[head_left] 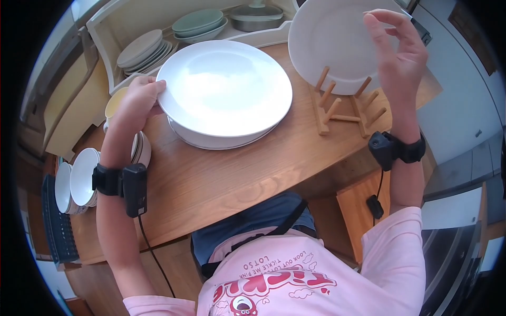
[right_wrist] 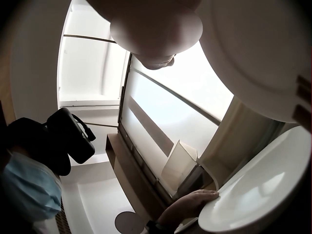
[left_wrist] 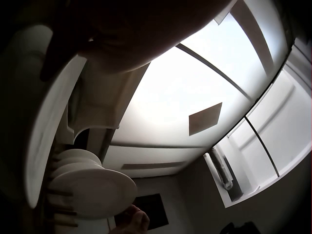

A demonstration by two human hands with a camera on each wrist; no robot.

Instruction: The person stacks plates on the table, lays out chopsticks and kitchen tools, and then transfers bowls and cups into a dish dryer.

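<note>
My left hand (head_left: 139,100) grips the left rim of a large white plate (head_left: 224,87), thumb over the edge. The plate overlaps another white plate (head_left: 226,142) beneath it on the table. My right hand (head_left: 403,52) is raised at the right, fingers bent toward the thumb with nothing between them. Behind it, a large white plate (head_left: 332,42) leans upright in a wooden plate rack (head_left: 337,117) with pegs. In the left wrist view, more white plates (left_wrist: 75,156) stand behind the foremost racked plate (left_wrist: 92,192). The left fingers under the rim are hidden.
At the back a cream shelf (head_left: 269,35) holds stacked pale plates (head_left: 139,50), green bowls (head_left: 197,23) and a lidded pot (head_left: 256,18). White bowls (head_left: 84,176) and a yellow cup (head_left: 115,102) stand at the left. The wooden table's front edge (head_left: 253,197) runs before my body.
</note>
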